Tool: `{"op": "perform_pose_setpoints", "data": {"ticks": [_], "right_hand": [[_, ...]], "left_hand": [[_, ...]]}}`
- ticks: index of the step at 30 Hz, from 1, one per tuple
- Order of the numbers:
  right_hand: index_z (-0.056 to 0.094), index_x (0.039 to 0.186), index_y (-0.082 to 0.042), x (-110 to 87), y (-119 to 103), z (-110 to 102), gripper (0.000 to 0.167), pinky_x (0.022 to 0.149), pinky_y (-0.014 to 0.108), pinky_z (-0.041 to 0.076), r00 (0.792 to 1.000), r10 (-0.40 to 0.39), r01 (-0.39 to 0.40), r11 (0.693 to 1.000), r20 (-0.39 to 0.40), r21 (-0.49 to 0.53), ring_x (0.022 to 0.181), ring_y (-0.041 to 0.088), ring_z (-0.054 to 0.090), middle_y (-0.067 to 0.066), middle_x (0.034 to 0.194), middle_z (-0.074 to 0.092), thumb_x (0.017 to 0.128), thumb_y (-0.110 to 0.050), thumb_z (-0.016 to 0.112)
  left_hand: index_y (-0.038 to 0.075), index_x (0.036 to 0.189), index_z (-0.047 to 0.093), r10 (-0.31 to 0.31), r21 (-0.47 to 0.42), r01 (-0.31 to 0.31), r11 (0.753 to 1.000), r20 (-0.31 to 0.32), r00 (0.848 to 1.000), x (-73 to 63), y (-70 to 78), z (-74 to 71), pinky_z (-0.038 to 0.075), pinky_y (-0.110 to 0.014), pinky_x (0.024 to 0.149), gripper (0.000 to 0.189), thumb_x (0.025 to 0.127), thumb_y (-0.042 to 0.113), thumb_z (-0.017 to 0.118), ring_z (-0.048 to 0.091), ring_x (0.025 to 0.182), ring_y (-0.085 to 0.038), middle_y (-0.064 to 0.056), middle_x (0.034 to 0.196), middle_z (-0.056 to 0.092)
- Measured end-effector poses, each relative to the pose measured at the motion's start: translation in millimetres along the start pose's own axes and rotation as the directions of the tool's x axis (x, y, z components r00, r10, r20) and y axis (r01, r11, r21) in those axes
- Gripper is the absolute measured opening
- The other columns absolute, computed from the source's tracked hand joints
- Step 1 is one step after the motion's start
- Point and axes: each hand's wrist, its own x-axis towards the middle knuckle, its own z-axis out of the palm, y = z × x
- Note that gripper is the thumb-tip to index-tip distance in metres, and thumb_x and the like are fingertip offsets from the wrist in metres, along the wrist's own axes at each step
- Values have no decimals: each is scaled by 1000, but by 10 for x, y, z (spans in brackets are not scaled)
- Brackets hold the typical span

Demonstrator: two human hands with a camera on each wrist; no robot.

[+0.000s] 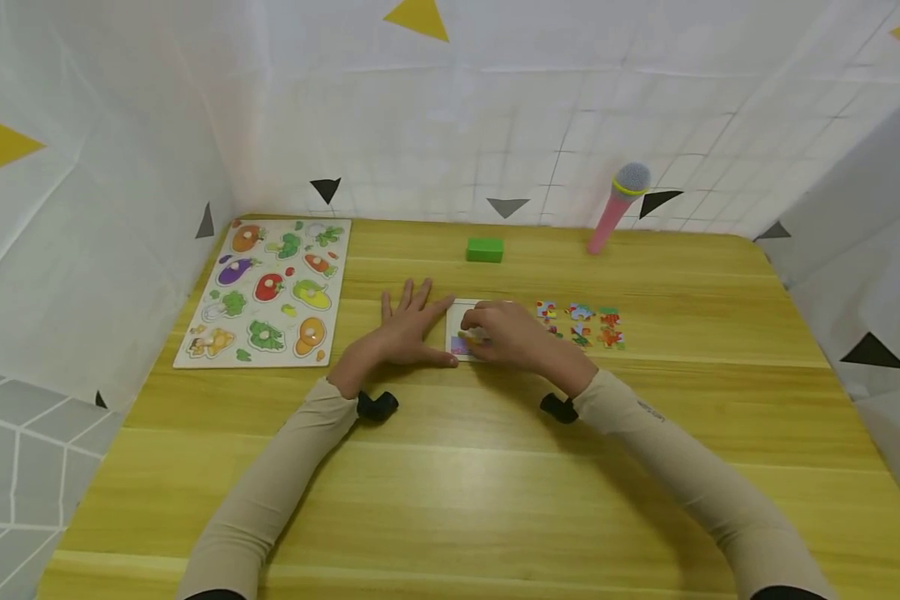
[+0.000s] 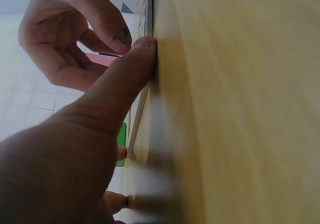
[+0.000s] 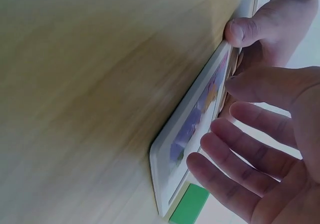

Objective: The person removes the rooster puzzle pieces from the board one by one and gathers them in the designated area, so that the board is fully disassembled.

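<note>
A small white puzzle tray (image 1: 457,310) lies mid-table, with purple and orange puzzle pieces (image 3: 187,129) along its near side. My left hand (image 1: 405,333) rests beside it, fingers spread on the table, its thumb at the tray's near left corner. Over the tray is my right hand (image 1: 506,333), its thumb (image 3: 255,87) down at the pieces and its other fingers loosely bent. In the right wrist view a gap shows between thumb and forefinger, with no piece visible between them. Loose jigsaw pieces (image 1: 581,312) lie in rows just right of this hand, partly hidden by it.
A vegetable peg board (image 1: 285,312) lies at the left. Behind the tray stands a green block (image 1: 484,250). A pink toy microphone (image 1: 611,218) is at the back right, near the white wall sheet (image 1: 450,133) that bounds the wooden table (image 1: 465,500).
</note>
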Motion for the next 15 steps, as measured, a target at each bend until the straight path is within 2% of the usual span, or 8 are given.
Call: {"op": "perform_pose_setpoints", "data": {"ticks": [7,15], "right_hand": [[72,112,-5,48,-52,52,30,88,42,53,997,51,-50,999,50,-18,99,25,65,10,108,68,85,-16,80],[73,110,-4,101,-81,97,27,89,41,52,999,18,-18,1000,41,-5,98,25,65,8,105,68,85,-11,78]], "left_hand": [[24,162,18,5,-13,-5,1000,3,1000,4,-5,5,-19,-69,106,107,80,67,71,-22,146,-42,-19,165,-12],[22,162,17,8,-8,-8,1000,2,1000,2,-13,-9,-19,-69,106,109,80,67,72,-22,146,-42,-19,165,-13]]}}
